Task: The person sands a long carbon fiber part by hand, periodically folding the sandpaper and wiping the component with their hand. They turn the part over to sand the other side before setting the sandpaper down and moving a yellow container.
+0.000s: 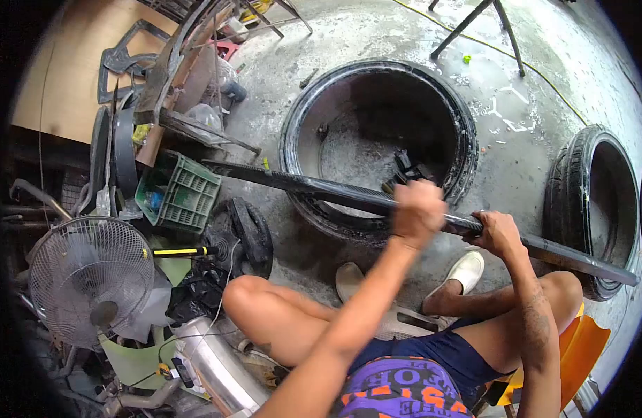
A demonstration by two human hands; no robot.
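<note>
A long, glossy black strip with a carbon-fibre-like weave lies slantwise across the front of a large tire on the floor. My right hand is wrapped round the strip right of the tire. Left of it, my left hand is curled into a fist over the strip and slightly blurred; what its fingers hold, if anything, is hidden. Small black pieces sit inside the tire, just beyond my left hand.
Two stacked tires stand at the right, close to the strip's end. At left are a green crate, a wire-caged fan and a silver metal cylinder. Metal stand legs rise at the back.
</note>
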